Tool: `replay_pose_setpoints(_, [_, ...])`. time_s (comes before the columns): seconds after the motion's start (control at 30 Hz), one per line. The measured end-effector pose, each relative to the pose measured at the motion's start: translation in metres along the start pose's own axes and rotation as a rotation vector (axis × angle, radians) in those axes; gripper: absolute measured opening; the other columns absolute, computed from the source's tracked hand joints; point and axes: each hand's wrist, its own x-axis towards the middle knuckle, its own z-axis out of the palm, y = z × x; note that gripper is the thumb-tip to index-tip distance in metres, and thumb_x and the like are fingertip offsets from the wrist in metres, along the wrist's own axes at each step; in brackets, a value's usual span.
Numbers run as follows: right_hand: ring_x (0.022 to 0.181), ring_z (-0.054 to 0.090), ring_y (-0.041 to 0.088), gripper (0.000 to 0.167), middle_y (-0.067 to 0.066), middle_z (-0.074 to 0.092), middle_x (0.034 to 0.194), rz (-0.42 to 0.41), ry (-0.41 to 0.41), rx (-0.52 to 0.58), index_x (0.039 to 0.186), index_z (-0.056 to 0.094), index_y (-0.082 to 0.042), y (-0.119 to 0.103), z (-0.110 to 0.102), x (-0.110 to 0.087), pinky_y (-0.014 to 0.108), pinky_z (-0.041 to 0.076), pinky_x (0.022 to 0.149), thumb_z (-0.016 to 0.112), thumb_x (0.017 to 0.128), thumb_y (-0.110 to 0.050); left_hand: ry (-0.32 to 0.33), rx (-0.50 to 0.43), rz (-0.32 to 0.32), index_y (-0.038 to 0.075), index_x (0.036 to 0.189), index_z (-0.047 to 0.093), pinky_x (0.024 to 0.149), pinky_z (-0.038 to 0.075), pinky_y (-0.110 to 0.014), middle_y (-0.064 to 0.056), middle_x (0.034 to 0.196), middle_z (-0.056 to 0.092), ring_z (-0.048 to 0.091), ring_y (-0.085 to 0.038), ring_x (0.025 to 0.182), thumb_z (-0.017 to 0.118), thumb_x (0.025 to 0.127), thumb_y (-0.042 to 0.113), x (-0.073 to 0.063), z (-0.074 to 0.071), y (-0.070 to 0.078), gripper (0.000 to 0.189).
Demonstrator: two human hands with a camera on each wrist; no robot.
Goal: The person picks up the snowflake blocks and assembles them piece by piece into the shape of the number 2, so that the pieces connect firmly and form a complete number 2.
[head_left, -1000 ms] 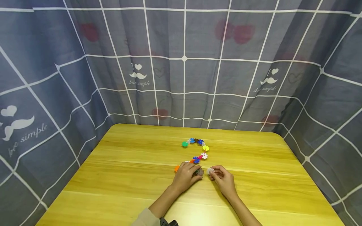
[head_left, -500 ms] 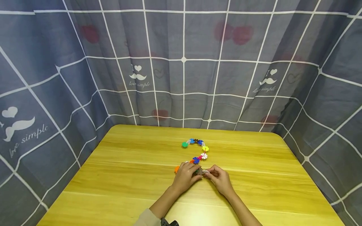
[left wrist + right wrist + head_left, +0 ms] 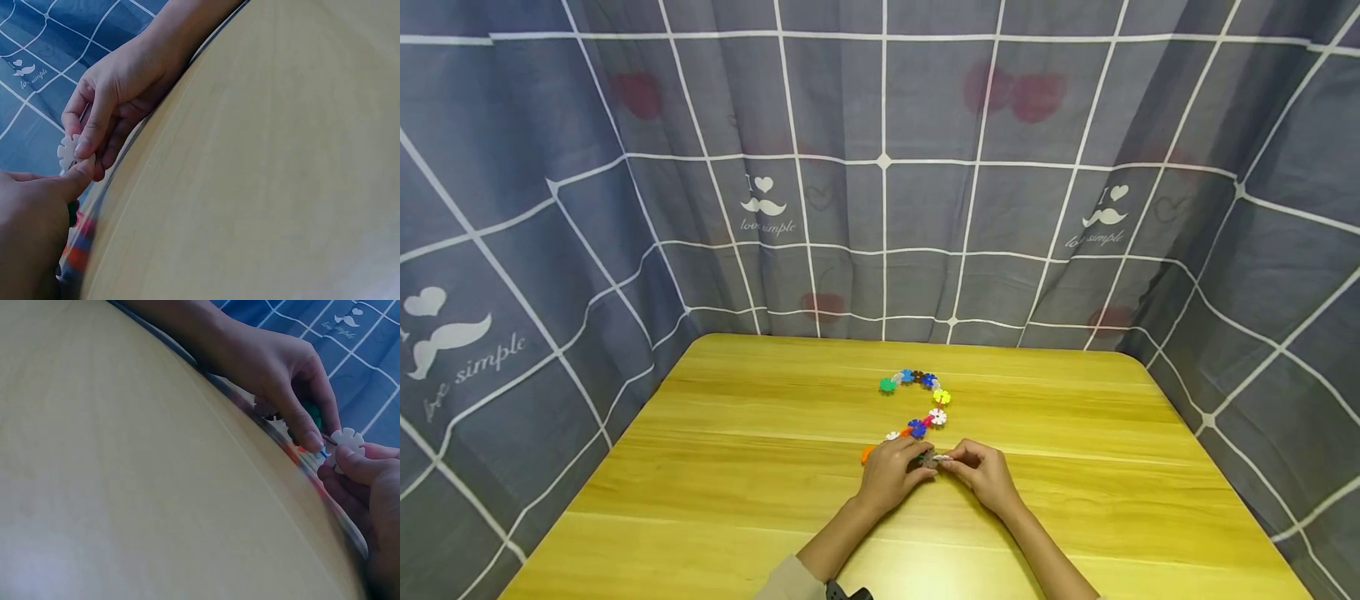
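Note:
In the head view my left hand (image 3: 887, 471) grips a brownish-grey snowflake disc (image 3: 929, 462) between thumb and fingers. My right hand (image 3: 988, 477) pinches a white snowflake disc (image 3: 348, 439) by its edge. The two discs meet edge to edge; whether their slots interlock cannot be told. A green disc (image 3: 311, 412) shows beneath the left hand in the right wrist view. Just beyond the hands, a curved chain of joined discs lies on the table, with a blue disc (image 3: 917, 428), a white one (image 3: 937, 417) and a yellow one (image 3: 942, 397). The left hand hides part of it.
The chain's far end is a green disc (image 3: 887, 386). An orange disc (image 3: 867, 454) peeks out left of the left hand. A wooden table (image 3: 737, 483) carries everything, and a grey-blue checked curtain (image 3: 850, 200) hangs around its back and sides.
The right hand has moved left, bringing the white disc from a gap away up against the brownish-grey one and turning it edge-on. The left hand has stayed nearly still.

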Motion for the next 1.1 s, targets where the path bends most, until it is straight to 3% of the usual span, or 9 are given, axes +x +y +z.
replay_pose_setpoints(0.1, [0.074, 0.067, 0.026, 0.006, 0.015, 0.067, 0.081, 0.002, 0.032, -0.009, 0.081, 0.065, 0.001, 0.012, 0.001, -0.001, 0.030, 0.055, 0.064, 0.065, 0.080, 0.007, 0.004, -0.010, -0.010, 0.013, 0.099, 0.071, 0.067, 0.049, -0.023, 0.004, 0.091, 0.065, 0.061, -0.010, 0.077, 0.078, 0.069, 0.036, 0.001, 0.001, 0.001, 0.038])
replay_pose_setpoints(0.2, [0.075, 0.066, 0.018, 0.006, 0.008, 0.068, 0.081, 0.013, 0.056, -0.088, 0.084, 0.066, -0.005, 0.023, 0.001, -0.002, 0.026, 0.054, 0.066, 0.067, 0.081, -0.001, 0.001, -0.001, -0.013, 0.013, 0.101, 0.071, 0.070, 0.049, -0.024, 0.004, 0.092, 0.065, 0.060, -0.010, 0.080, 0.078, 0.069, 0.037, 0.003, 0.002, 0.000, 0.040])
replay_pose_setpoints(0.33, [0.077, 0.063, 0.010, 0.009, -0.003, 0.067, 0.081, 0.044, 0.126, -0.277, 0.085, 0.067, -0.015, 0.030, -0.002, -0.003, 0.025, 0.052, 0.068, 0.072, 0.080, -0.010, -0.003, -0.025, -0.040, 0.014, 0.113, 0.066, 0.091, 0.044, -0.031, -0.001, 0.105, 0.062, 0.054, -0.017, 0.105, 0.079, 0.070, 0.039, 0.004, 0.000, -0.003, 0.051])
replay_pose_setpoints(0.43, [0.077, 0.058, 0.008, 0.014, -0.011, 0.064, 0.081, 0.079, 0.196, -0.397, 0.083, 0.067, -0.019, 0.032, -0.006, -0.004, 0.026, 0.050, 0.068, 0.076, 0.075, -0.010, 0.010, -0.021, -0.085, 0.014, 0.121, 0.060, 0.100, 0.036, -0.038, -0.003, 0.112, 0.056, 0.047, -0.021, 0.115, 0.080, 0.069, 0.039, 0.003, -0.006, -0.010, 0.061])
replay_pose_setpoints(0.63, [0.076, 0.050, 0.007, 0.018, -0.015, 0.061, 0.081, 0.099, 0.194, -0.467, 0.084, 0.067, -0.021, 0.033, -0.011, -0.006, 0.029, 0.044, 0.068, 0.079, 0.073, -0.013, 0.042, 0.075, -0.174, 0.014, 0.116, 0.061, 0.085, 0.041, -0.039, -0.002, 0.104, 0.056, 0.049, -0.021, 0.100, 0.081, 0.064, 0.042, -0.015, -0.023, -0.030, 0.062])
replay_pose_setpoints(0.8, [0.074, 0.050, 0.006, 0.018, -0.013, 0.060, 0.078, 0.076, 0.188, -0.451, 0.083, 0.066, -0.020, 0.032, -0.011, -0.007, 0.026, 0.045, 0.064, 0.078, 0.073, -0.012, 0.019, 0.054, -0.218, 0.014, 0.102, 0.068, 0.078, 0.040, -0.036, 0.002, 0.093, 0.058, 0.049, -0.018, 0.090, 0.080, 0.066, 0.041, -0.027, -0.034, -0.042, 0.046])
replay_pose_setpoints(1.1, [0.070, 0.053, 0.004, 0.019, -0.016, 0.060, 0.075, 0.057, 0.187, -0.439, 0.080, 0.066, -0.022, 0.033, -0.012, -0.006, 0.029, 0.043, 0.066, 0.078, 0.072, -0.009, -0.022, 0.024, -0.239, 0.015, 0.093, 0.072, 0.076, 0.041, -0.035, 0.004, 0.090, 0.060, 0.049, -0.015, 0.089, 0.078, 0.070, 0.039, -0.028, -0.036, -0.043, 0.034])
